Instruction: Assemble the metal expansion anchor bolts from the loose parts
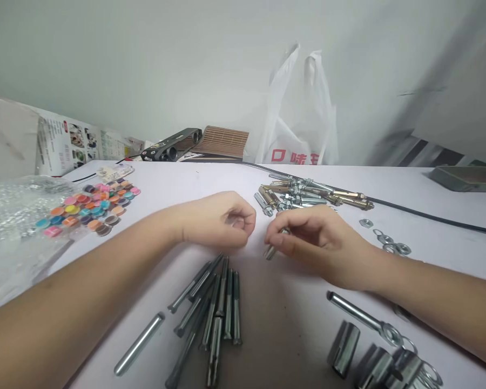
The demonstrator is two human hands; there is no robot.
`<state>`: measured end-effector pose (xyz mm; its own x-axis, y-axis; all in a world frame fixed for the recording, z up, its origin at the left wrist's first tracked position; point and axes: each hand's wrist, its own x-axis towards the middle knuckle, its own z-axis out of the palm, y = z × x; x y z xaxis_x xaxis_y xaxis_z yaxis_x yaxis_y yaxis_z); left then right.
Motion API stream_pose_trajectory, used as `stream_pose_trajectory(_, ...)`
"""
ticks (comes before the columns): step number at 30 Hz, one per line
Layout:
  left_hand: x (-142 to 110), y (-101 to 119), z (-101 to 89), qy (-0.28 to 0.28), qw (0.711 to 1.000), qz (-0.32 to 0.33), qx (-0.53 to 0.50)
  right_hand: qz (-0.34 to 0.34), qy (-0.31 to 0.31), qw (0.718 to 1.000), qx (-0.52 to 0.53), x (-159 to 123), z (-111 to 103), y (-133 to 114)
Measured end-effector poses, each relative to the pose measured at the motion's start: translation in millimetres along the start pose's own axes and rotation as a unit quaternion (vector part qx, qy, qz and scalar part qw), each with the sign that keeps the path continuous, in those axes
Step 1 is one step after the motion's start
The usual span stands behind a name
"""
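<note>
My right hand pinches a short metal expansion bolt between thumb and fingertips, its lower end pointing down at the table. Close beside it, my left hand is curled closed; whatever its fingers may hold is hidden. Below the left hand lies a bunch of long cone-ended bolts. Behind the right hand sits a pile of silver and brass-coloured expansion bolts. Nuts and washers are scattered near the right wrist. Metal sleeves stand or lie at the lower right.
A plain metal rod lies at lower left, another rod at right. Colourful discs and clear plastic wrap cover the left side. A white plastic bag stands at the back. A black cable crosses the far right.
</note>
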<state>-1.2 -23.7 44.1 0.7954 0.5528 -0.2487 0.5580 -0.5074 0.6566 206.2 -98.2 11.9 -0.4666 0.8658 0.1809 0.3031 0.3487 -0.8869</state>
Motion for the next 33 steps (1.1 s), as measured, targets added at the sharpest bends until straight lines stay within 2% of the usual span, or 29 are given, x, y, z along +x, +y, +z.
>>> stream_pose_trajectory(2,-11,21,-7.5,-0.025,0.991,-0.071,0.11,-0.072,0.092,0.993,-0.001,-1,1,4)
stream_pose_trajectory(4,-20,39,-8.9,-0.101,0.97,-0.142,0.171,-0.144,0.144,0.978,-0.034,-2,3,7)
stream_pose_trajectory(6,-25,51,-5.4,-0.143,0.951,-0.192,0.194,-0.173,0.132,0.975,-0.053,-2,3,9)
stream_pose_trajectory(8,-26,57,-0.2,-0.14,0.946,-0.208,0.204,-0.143,0.107,0.983,-0.039,0,3,12)
stream_pose_trajectory(12,-25,59,6.8,-0.148,0.944,-0.203,0.214,-0.044,0.126,0.991,0.006,6,2,14)
stream_pose_trajectory(14,-22,53,9.5,-0.141,0.953,-0.182,0.198,-0.033,0.122,0.992,0.013,8,2,15)
stream_pose_trajectory(16,-18,43,12.6,-0.102,0.973,-0.131,0.158,-0.037,0.112,0.993,0.023,8,2,15)
stream_pose_trajectory(20,-9,22,15.4,-0.114,0.991,-0.045,0.059,-0.04,0.138,0.989,0.024,8,3,18)
stream_pose_trajectory(22,-6,17,12.9,-0.1,0.994,-0.034,0.029,-0.04,0.161,0.986,0.014,9,2,19)
stream_pose_trajectory(27,-4,11,1.6,-0.055,0.996,-0.067,0.017,-0.042,0.189,0.981,0.008,12,1,20)
stream_pose_trajectory(29,-2,10,-0.8,-0.001,0.998,-0.061,0.032,-0.055,0.183,0.982,0.007,12,1,18)
stream_pose_trajectory(33,4,11,2.6,0.159,0.985,-0.02,0.058,-0.074,0.181,0.98,-0.018,10,0,17)
